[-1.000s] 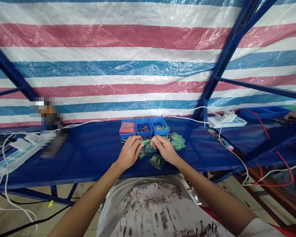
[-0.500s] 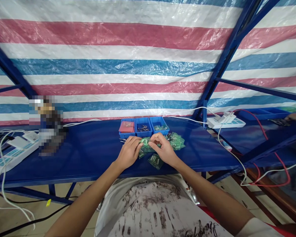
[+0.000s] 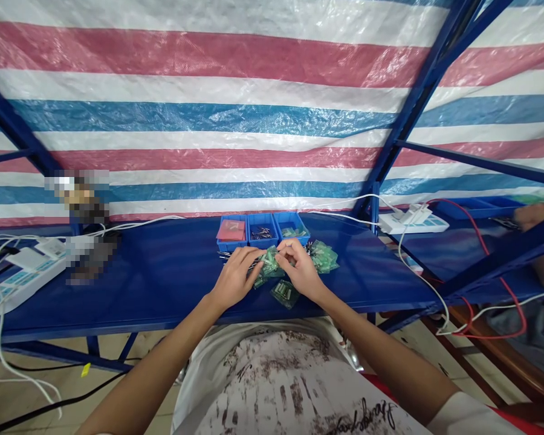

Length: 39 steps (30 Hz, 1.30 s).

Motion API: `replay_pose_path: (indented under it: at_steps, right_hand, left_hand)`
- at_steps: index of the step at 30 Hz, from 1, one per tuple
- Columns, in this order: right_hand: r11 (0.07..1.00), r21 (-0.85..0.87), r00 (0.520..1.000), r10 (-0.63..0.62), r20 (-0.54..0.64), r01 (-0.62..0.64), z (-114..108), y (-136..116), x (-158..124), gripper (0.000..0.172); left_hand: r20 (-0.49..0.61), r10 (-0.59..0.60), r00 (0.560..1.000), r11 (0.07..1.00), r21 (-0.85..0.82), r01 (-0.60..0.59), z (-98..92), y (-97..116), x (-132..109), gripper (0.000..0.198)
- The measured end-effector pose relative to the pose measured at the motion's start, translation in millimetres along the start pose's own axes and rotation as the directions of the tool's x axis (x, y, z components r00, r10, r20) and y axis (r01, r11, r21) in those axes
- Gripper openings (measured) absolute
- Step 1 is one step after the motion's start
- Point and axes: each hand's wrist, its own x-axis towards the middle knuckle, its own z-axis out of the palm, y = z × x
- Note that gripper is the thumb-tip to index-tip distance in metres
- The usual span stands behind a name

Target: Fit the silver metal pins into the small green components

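Between my two hands, above the table, is a small green see-through packet (image 3: 269, 258). My left hand (image 3: 234, 275) is closed on its left edge, thumb and fingertips together. My right hand (image 3: 300, 269) pinches its right side with curled thumb and fingers. More green packets (image 3: 324, 257) lie heaped beside my right hand. Closer to me lies a darker green packet (image 3: 284, 293) with pale strips on it. Several thin dark pieces (image 3: 225, 256) stick out behind my left fingers; their kind is too small to tell.
Three blue bins stand behind my hands: one with red flat pieces (image 3: 231, 229), one with thin metal pieces (image 3: 262, 233), one with greenish pieces (image 3: 294, 232). White power strips (image 3: 414, 220) and cables flank the blue table (image 3: 163, 290). Another person's hand (image 3: 538, 216) shows far right.
My fingers have shifted slightly around the green packet, and more of it shows between them. The whole view has moved a little. At far right the other person's hand reaches further in.
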Motion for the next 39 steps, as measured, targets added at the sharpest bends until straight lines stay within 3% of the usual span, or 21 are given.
replay_pose_path:
  at_steps: [7, 15, 23, 31, 39]
  right_hand:
    - [1.0, -0.006, 1.0, 0.008, 0.014, -0.008, -2, -6, -1, 0.028]
    - [0.999, 0.031, 0.996, 0.023, 0.086, -0.026, 2, -12, -4, 0.03]
    - [0.982, -0.175, 0.997, -0.071, 0.025, 0.075, 2, -11, -2, 0.029]
    - [0.991, -0.132, 0.999, -0.016, 0.05, 0.022, 3, -11, -6, 0.02]
    - [0.981, -0.193, 0.999, -0.024, 0.03, 0.029, 2, -14, -6, 0.023]
  left_hand:
    - [0.031, 0.033, 0.999, 0.999, 0.032, -0.034, 0.7, -1, -1, 0.058]
    - [-0.033, 0.037, 0.999, 0.996, 0.085, -0.035, 0.9, -2, 1, 0.024]
    - [-0.024, 0.047, 0.999, 0.997, 0.059, -0.046, 0.7, 0, 2, 0.023]
    - [-0.007, 0.035, 0.999, 0.998, 0.061, -0.034, -0.2, 2, 2, 0.023]
    - [-0.015, -0.006, 1.0, 1.0, 0.008, 0.006, 0.3, 1, -1, 0.034]
